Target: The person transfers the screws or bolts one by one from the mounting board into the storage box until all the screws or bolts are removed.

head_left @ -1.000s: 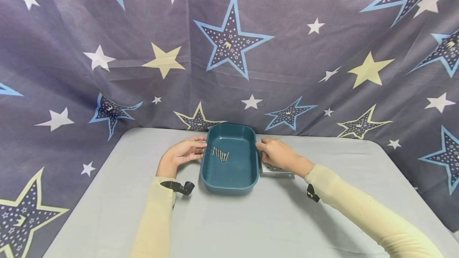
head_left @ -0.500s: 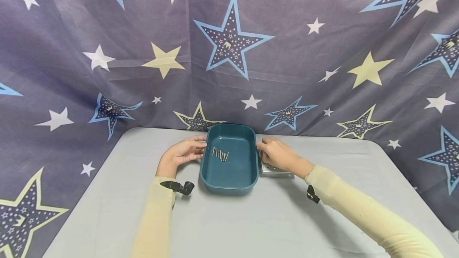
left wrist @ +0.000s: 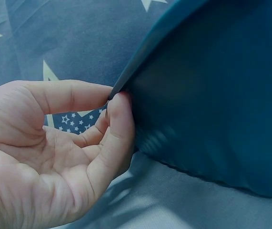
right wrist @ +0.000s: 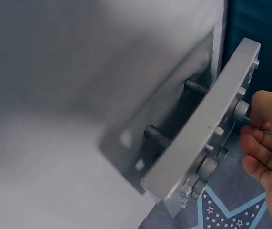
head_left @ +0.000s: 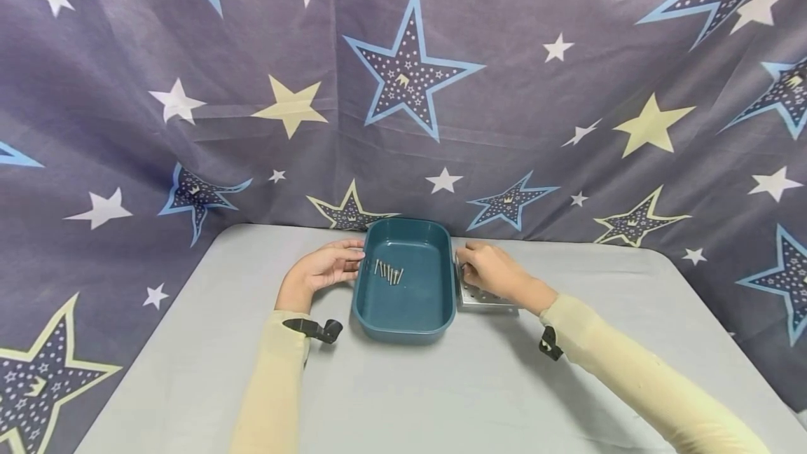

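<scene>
My left hand (head_left: 323, 265) is at the left side of a blue-green plastic tray (head_left: 403, 333). In the left wrist view its thumb and a finger pinch the tray's rim (left wrist: 143, 52). Several thin, brass-coloured screws (head_left: 387, 272) lie in the tray, left of its middle. My right hand (head_left: 488, 270) is over a silver metal plate (right wrist: 205, 119) right of the tray. Its curled fingers pinch a thin metal piece (right wrist: 246, 119), mostly hidden, beside a round bolt head (right wrist: 241, 109) on the plate. Threaded ends (right wrist: 157, 137) stick out from the plate's underside.
Both stand on a table with a light grey cover (head_left: 403, 398). A purple-grey star-patterned curtain (head_left: 504, 125) hangs close behind the tray. More round heads (right wrist: 207, 167) of different sizes stand on the plate. Each wrist wears a black strap (head_left: 309, 328).
My right fingertips have shifted slightly right, away from the tray's rim and over the plate. The left hand, tray and screws keep their places; the head view has shifted slightly.
</scene>
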`<state>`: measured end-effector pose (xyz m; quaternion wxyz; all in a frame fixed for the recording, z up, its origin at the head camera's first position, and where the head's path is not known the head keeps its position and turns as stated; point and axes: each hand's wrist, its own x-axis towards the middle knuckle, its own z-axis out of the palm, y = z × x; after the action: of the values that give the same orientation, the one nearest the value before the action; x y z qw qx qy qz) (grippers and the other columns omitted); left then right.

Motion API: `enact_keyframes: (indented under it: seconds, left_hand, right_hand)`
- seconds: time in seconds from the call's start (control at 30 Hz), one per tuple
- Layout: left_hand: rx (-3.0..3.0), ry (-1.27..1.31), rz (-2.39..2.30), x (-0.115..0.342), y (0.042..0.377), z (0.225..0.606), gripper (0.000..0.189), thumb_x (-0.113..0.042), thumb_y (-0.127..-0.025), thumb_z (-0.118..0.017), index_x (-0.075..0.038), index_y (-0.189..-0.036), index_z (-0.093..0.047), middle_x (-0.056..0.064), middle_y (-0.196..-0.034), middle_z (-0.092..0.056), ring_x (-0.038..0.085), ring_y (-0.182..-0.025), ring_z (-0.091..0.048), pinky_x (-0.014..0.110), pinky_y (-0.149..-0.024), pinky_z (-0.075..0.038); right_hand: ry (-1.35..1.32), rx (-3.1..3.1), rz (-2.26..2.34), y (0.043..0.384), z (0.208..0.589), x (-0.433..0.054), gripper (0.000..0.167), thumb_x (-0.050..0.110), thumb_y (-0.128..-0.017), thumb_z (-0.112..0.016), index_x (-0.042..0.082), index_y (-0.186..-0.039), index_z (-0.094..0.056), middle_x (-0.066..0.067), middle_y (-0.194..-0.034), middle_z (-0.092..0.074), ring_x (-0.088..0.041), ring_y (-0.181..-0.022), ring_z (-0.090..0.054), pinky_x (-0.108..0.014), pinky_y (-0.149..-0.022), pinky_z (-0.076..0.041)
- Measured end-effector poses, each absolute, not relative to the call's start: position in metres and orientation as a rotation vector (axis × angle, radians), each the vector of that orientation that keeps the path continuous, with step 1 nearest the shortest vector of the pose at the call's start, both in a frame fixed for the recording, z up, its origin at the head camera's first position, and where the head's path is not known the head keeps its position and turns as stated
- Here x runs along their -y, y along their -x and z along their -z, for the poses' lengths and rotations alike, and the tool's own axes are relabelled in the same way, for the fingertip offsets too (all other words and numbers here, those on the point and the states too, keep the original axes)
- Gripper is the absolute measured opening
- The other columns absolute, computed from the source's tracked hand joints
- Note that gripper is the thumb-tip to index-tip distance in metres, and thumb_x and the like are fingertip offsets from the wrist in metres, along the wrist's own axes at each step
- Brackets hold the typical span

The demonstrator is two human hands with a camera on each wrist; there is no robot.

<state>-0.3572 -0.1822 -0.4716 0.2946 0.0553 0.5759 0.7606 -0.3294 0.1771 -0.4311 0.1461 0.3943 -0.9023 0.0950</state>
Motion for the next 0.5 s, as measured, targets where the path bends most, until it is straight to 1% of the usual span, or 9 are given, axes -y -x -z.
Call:
enact_keyframes:
  seconds: [0.17,0.37,0.5]
  left_hand:
    - [-1.533,-0.151,-2.023,0.1816,0.3568,0.4711,0.040,0.001,-0.105,-0.044,0.006,-0.143,-0.035,-0.002,-0.096,-0.068,0.009,-0.084,-0.066,0.025,-0.077,-0.057]
    - [-1.534,-0.115,-2.026,0.1811,0.3567,0.4703,0.034,0.001,-0.104,-0.045,0.001,-0.137,-0.040,-0.001,-0.095,-0.068,0.009,-0.084,-0.067,0.025,-0.075,-0.057]
    - [-1.534,-0.118,-2.025,0.1813,0.3571,0.4699,0.037,0.001,-0.104,-0.045,0.003,-0.141,-0.037,-0.001,-0.095,-0.068,0.008,-0.083,-0.067,0.025,-0.074,-0.057]
  right_hand:
    - [-1.126,2.581,-0.276,0.3281,0.4300,-0.1773,0.023,-0.008,-0.074,-0.070,0.009,-0.078,-0.055,-0.001,-0.073,-0.050,-0.011,-0.063,-0.048,-0.025,-0.055,-0.043]
    - [-1.114,2.552,-0.270,0.3274,0.4305,-0.1788,0.020,-0.010,-0.074,-0.068,0.007,-0.078,-0.057,-0.002,-0.073,-0.054,-0.011,-0.062,-0.049,-0.025,-0.055,-0.044]
    - [-1.099,2.554,-0.275,0.3270,0.4305,-0.1788,0.019,-0.010,-0.074,-0.069,0.006,-0.078,-0.059,-0.003,-0.074,-0.056,-0.011,-0.063,-0.051,-0.026,-0.055,-0.046]
